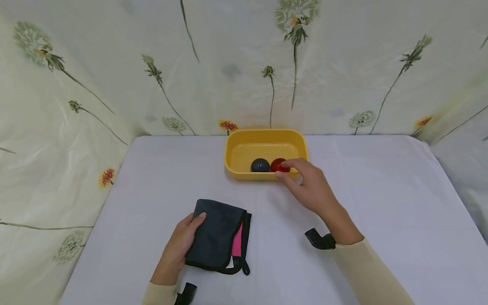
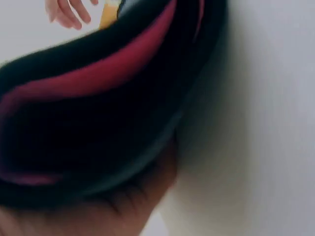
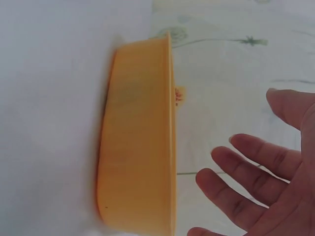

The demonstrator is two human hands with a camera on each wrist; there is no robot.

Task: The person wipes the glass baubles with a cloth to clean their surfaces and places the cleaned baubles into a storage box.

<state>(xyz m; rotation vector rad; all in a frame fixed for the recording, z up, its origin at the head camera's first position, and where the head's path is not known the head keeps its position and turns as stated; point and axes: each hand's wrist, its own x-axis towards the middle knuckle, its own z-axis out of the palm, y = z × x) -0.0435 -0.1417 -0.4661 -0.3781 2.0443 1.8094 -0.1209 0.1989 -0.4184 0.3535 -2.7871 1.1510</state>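
Observation:
My left hand (image 1: 178, 245) grips the left edge of a folded dark grey cloth (image 1: 215, 235) with black trim, thumb on top. Pink shows between its layers, and a small loop hangs at the lower right corner. Up close in the left wrist view, the folded cloth (image 2: 98, 128) is blurred and hides most of the fingers. My right hand (image 1: 314, 186) hovers at the front right rim of a yellow tub (image 1: 263, 148), thumb and fingers apart and holding nothing. Inside the tub, a shiny red ball (image 1: 277, 163) sits just under the fingertips, beside a dark grey ball (image 1: 260, 164).
A white cloth covers the table (image 1: 152, 178). Behind and to the sides hangs a pale curtain (image 1: 228, 97) printed with dandelions. Black wrist straps (image 1: 320, 239) stick out at both sleeves. The tub stands at the table's back edge, against the curtain.

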